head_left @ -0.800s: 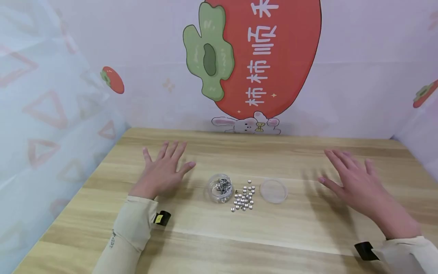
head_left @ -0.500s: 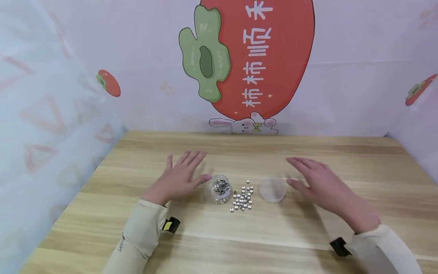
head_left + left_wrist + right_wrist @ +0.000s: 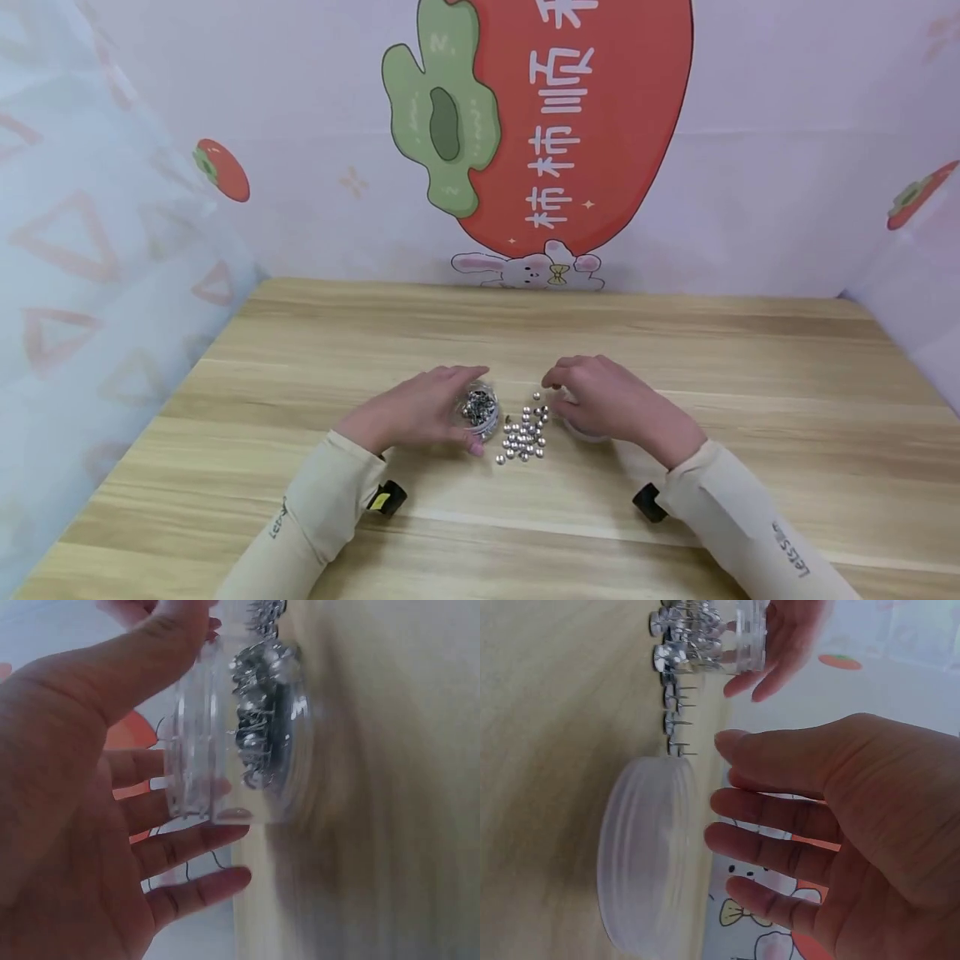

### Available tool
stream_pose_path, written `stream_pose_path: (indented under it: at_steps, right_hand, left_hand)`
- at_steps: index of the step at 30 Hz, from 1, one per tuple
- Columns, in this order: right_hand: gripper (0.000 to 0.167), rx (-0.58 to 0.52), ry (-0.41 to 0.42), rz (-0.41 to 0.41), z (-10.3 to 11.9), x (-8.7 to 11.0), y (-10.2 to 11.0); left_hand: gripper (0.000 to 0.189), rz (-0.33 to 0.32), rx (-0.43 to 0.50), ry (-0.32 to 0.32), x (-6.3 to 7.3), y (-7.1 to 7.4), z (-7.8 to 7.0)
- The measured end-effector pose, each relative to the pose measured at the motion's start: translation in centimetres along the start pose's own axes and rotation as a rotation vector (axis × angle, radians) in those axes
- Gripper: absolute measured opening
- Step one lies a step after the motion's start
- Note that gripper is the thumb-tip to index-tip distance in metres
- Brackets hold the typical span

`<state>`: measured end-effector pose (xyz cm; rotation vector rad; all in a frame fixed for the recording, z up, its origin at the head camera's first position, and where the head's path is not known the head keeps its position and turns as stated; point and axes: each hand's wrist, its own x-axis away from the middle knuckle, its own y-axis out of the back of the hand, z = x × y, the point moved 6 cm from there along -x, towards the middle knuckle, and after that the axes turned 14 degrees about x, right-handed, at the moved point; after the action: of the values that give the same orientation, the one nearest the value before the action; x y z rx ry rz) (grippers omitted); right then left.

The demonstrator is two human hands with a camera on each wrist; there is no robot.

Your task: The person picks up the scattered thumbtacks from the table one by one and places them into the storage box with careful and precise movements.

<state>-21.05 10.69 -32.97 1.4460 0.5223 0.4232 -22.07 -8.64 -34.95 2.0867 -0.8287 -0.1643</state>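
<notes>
Between the tabletop's (image 3: 450, 550) side edges, the unclenched left hand (image 3: 423, 408) brackets the thumbtack jar (image 3: 199, 750); the empty right hand (image 3: 603, 400) hangs over the lid (image 3: 645, 862).

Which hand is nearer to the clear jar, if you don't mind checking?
Left: the left hand reaches partly around the clear jar; the right hand hovers above the lid, across the loose thumbtacks from the jar.

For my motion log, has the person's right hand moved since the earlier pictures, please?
Yes, the right hand has moved left in the head view, toward the silver round-headed metal thumbtacks.
</notes>
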Motion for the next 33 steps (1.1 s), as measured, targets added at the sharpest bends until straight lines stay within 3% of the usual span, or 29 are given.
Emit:
stream_pose_path:
  at_steps: [7,16,21,27,33]
  right_hand:
    - [0.003,0.061,-0.009,0.016,0.3,-0.4,-1.3]
    - [0.008,0.107,-0.002,-0.041,0.8,-0.6,-1.5]
    - [0.007,0.107,-0.016,-0.073,1.1,-0.8,-0.5]
    - [0.003,0.035,0.087,-0.168,4.8,-2.4,1.7]
    - [0.007,0.082,0.159,-0.212,7.6,-4.4,1.8]
  left_hand:
    - [0.081,-0.03,0.07,-0.042,-0.5,-1.0,-0.4]
    - [0.077,-0.047,0.068,-0.023,-0.6,-0.5,-0.5]
    - [0.078,-0.031,0.082,-0.004,-0.7,-0.4,-0.5]
    - [0.077,-0.036,0.11,0.053,-0.9,-0.2,-0.1]
    - [0.073,-0.022,0.141,0.042,-0.9,-0.2,0.2]
